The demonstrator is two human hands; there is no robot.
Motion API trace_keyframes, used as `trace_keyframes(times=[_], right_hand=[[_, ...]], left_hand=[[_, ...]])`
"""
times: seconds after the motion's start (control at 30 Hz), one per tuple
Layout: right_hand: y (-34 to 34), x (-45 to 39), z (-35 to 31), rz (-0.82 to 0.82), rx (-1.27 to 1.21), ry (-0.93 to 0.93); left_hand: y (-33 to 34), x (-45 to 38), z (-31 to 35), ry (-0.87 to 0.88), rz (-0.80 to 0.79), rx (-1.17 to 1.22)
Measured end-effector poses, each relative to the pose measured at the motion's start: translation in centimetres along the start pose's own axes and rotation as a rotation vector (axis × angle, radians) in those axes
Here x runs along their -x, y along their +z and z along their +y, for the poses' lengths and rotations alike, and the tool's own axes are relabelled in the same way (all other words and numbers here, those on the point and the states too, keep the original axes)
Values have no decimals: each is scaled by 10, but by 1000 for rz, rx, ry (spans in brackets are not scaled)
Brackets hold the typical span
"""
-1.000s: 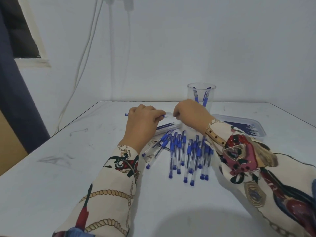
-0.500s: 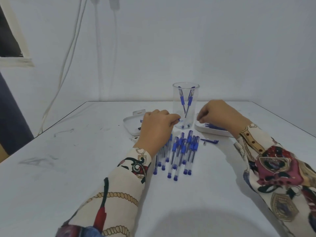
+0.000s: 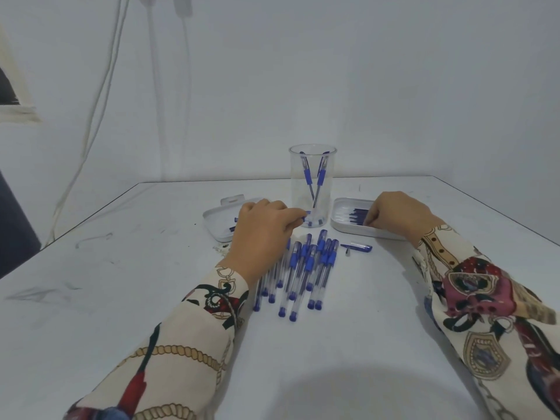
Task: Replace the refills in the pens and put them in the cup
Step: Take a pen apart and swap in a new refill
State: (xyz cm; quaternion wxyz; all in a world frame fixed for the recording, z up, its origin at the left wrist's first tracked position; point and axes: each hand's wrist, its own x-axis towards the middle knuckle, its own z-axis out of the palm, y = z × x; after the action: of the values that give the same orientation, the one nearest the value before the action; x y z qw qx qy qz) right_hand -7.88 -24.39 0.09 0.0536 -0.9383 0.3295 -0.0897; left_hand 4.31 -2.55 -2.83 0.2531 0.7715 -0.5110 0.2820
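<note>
The right hand, pinching a refill in the tray at the cup's four o'clock, could knock the cup over, while the left hand grips a pen barrel.

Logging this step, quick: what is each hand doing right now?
Left hand: grips a blue-ended clear plastic pen.
Right hand: fingers curled into the white refill tray; grasp cannot be told.

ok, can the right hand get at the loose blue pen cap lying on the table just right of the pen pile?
Probably yes. The right hand is at the white refill tray, fingers curled over the refills; the loose blue pen cap lies on bare table just in front of the tray, nothing covering it. A short pull back should reach it.
</note>
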Motion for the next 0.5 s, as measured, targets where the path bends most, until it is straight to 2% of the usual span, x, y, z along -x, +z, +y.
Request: trace_keyframes(times=[0.5], right_hand=[[7, 0, 12, 114, 51, -27]], left_hand=[[-2, 1, 1, -9, -47, -23]])
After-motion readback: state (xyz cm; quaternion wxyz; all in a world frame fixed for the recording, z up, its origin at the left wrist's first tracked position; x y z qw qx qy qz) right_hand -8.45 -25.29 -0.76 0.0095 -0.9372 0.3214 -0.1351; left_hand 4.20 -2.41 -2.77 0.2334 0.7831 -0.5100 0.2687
